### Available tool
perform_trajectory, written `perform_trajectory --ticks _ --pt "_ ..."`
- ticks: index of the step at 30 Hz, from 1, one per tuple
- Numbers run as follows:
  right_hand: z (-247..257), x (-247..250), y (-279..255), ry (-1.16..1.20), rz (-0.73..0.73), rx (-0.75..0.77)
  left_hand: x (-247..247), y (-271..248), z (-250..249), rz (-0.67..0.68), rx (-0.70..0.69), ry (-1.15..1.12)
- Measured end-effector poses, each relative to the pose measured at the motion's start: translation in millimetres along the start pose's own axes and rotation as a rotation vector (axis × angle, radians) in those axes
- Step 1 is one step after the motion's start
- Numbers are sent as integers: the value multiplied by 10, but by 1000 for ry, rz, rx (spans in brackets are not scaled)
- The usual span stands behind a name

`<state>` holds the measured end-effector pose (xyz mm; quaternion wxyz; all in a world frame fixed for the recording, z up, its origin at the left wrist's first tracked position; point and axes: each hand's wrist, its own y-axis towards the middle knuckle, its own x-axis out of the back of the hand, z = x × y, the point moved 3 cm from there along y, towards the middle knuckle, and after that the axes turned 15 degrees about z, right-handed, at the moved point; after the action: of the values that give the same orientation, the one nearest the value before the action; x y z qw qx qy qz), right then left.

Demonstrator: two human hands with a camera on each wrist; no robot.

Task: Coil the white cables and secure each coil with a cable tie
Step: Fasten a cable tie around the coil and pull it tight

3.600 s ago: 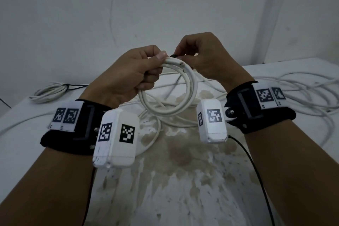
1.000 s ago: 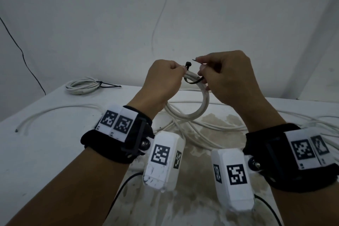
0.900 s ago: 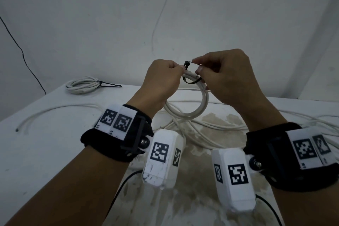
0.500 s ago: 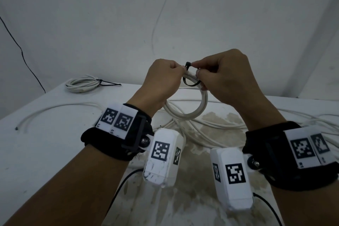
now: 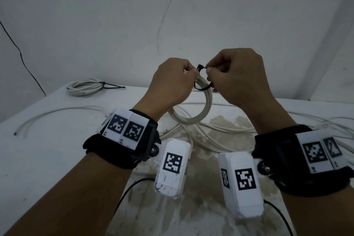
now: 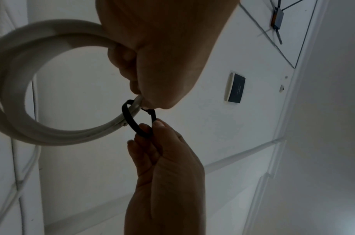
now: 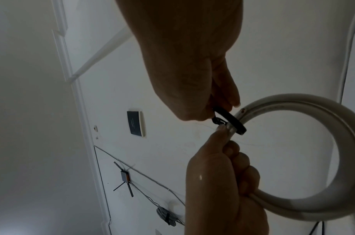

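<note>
My left hand [image 5: 192,72] holds a small coil of white cable [image 5: 193,119] upright above the table, fingers curled round its top. A black cable tie [image 5: 203,87] loops loosely round the coil's top strands. Its head [image 5: 200,67] sticks up between my two hands. My right hand [image 5: 209,69] pinches the tie's tail right beside that head. The left wrist view shows the tie [image 6: 130,121] as an open loop round the coil [image 6: 22,82]. In the right wrist view the tie [image 7: 231,119] crosses the coil [image 7: 345,143] close to a cut cable end.
A tied white coil [image 5: 86,87] lies at the table's back left. Loose white cables [image 5: 229,132] sprawl beneath my hands and off to the right. One single cable [image 5: 57,112] runs along the left. The white table [image 5: 191,209] is stained in the middle, with a wall behind.
The tie now loops round the coil, which was bare 3.6 s ago. Over the last second my right hand has brought the tail up to the tie's head.
</note>
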<state>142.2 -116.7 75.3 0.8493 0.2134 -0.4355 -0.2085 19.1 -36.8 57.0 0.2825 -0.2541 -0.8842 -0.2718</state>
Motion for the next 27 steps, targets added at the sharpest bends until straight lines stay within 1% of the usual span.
perform_trajectory --ticks 4,12,21,27 --pt "8 33 3 5 -4 -40 -17 16 0 -7 -7 78" --pt "-14 -31 -11 26 7 -78 -38 18 41 2 -10 113" --pt "-138 -53 27 159 -12 -107 -39 -10 -20 -8 -43 234" --pt "-129 -77 33 111 13 -95 -19 -15 -32 -11 -54 282"
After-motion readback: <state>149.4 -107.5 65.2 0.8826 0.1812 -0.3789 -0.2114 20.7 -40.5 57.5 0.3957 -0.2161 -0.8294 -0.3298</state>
